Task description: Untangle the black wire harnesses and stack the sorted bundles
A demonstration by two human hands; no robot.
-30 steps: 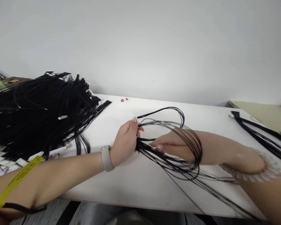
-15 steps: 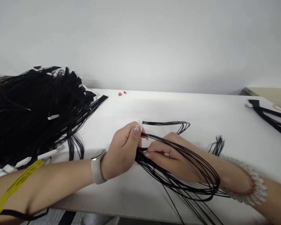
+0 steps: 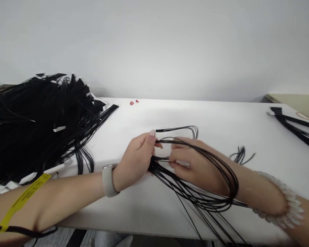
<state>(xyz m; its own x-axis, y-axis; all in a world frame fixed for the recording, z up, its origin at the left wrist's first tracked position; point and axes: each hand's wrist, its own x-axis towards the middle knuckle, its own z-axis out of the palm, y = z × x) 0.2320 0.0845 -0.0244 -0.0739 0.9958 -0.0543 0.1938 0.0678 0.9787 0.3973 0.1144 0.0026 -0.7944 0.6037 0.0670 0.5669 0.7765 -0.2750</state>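
Note:
My left hand (image 3: 139, 154) is closed on a bundle of thin black wires (image 3: 195, 195), its thumb pressed along the top near their gathered end. Several wires loop out to the right and curve back around my right forearm, while others trail down over the front edge of the table. My right hand (image 3: 190, 164) has its thumb and fingers pinched on a few wires of the same bundle, just right of my left hand. A smaller loop (image 3: 180, 128) of wire sticks out above. The grip inside my left palm is hidden.
A big heap of black wires (image 3: 36, 127) with white connectors covers the left of the white table (image 3: 134, 209). Small red pieces (image 3: 132, 103) lie at the back. Another black bundle (image 3: 293, 127) rests at the far right. A yellow label (image 3: 25, 197) crosses my left forearm.
My right hand has shifted a little right, away from my left hand, drawing along the wires. The upper loop has drawn in shorter. My left hand has risen slightly.

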